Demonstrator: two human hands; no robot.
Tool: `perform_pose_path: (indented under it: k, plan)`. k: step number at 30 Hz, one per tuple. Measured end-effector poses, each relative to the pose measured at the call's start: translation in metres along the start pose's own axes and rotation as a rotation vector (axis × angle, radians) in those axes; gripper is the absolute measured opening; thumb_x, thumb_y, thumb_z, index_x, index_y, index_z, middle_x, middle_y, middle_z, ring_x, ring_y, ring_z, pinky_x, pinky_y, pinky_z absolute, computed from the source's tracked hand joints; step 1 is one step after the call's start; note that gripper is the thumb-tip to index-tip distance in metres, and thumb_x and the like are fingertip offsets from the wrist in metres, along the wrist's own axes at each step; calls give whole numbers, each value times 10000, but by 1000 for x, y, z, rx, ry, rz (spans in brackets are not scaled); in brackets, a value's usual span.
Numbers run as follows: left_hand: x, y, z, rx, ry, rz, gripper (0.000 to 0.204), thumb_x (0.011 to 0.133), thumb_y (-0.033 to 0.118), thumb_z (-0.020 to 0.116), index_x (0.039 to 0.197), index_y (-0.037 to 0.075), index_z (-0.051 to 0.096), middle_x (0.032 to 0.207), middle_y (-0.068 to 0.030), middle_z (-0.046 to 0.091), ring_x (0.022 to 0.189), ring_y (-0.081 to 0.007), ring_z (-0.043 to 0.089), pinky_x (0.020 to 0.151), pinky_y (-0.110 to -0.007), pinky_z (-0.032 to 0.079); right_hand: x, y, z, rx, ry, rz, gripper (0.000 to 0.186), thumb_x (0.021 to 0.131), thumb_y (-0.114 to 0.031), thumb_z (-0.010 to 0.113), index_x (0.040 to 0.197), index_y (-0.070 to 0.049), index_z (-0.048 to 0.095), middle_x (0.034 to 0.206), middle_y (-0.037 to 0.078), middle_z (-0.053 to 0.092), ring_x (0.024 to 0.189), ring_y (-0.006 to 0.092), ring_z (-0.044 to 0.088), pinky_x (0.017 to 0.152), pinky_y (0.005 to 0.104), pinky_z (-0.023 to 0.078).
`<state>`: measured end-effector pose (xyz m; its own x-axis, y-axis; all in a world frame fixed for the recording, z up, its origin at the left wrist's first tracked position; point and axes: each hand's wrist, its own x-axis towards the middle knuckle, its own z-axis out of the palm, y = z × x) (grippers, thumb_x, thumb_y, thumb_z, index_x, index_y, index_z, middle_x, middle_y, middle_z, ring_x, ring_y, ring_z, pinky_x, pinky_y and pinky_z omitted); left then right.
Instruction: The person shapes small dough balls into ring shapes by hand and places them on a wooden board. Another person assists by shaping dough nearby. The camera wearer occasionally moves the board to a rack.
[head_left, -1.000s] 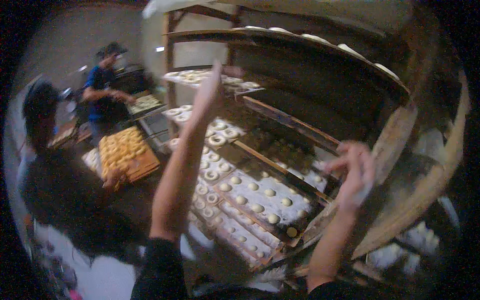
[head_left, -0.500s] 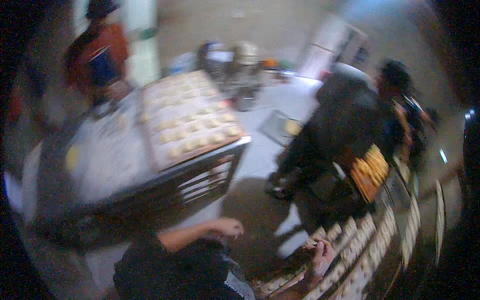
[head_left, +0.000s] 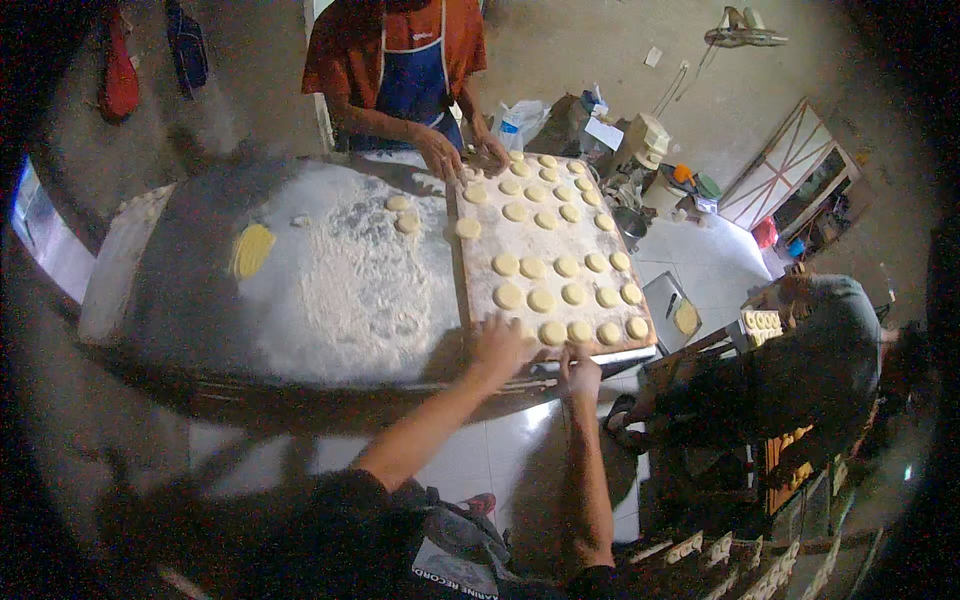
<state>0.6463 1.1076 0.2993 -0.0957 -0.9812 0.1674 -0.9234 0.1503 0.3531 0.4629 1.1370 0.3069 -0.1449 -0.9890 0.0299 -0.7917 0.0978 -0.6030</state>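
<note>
My left hand [head_left: 502,342] is on the near left part of a floured wooden board [head_left: 510,245], its blurred fingers apart over the surface. My right hand [head_left: 578,365] has its fingers closed on the board's near edge. Rows of pale round dough discs [head_left: 545,220] lie on the board, which sits on the right end of a metal table [head_left: 200,300]. The table's left part holds scattered flour [head_left: 355,270], a few loose discs [head_left: 408,222] and a flat yellow item [head_left: 254,250].
A co-worker [head_left: 390,80] in a red top and blue apron has both hands at the board's far end. Another person [head_left: 820,360] bends at the right, beside racks [head_left: 775,560] of trays. A grey tray [head_left: 670,290] lies on the floor; buckets and bags [head_left: 630,220] stand along the wall.
The view has swung from the dough racks round to the metal table. Both my hands have moved forward onto the board, and the right now grips its edge.
</note>
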Motion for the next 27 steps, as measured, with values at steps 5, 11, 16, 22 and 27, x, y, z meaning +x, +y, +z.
perform_pose_path:
  k: [5,11,16,22,27]
  plan:
    - [11,-4,-17,-623,-215,262,342,931,310,549,1202,104,583,1141,-202,627,940,-420,645,805,-543,498,61,-25,-2,-186,-77,12,228,876,-224,612,979,-20,619,925,280,649,871,448,622,760,495,488]
    - [-31,-136,-54,-993,-97,37,286,887,178,631,1162,100,626,1030,-164,688,925,-365,663,770,-450,532,52,-115,9,63,-402,9,282,867,-182,660,1036,3,530,886,167,662,805,275,633,745,382,502]
    - [-50,-315,-126,-549,-95,-278,236,889,178,617,1113,106,643,998,-184,672,960,-374,632,843,-472,505,32,-251,142,439,-703,-330,355,878,-49,684,1217,3,592,1057,116,692,981,206,667,857,344,536]
    - [-57,-334,-160,-152,215,-377,297,913,173,634,1154,11,573,1117,-223,607,1014,-396,602,855,-480,497,41,-334,227,-366,-303,-828,278,815,-174,714,1069,-72,664,966,139,685,892,360,648,749,379,528]
    - [-75,-308,-166,-567,305,-308,322,912,257,676,1097,1,614,1033,-194,644,957,-330,649,793,-440,528,36,-343,196,290,-819,-398,195,882,-135,704,996,-27,588,934,85,663,889,228,668,742,367,543]
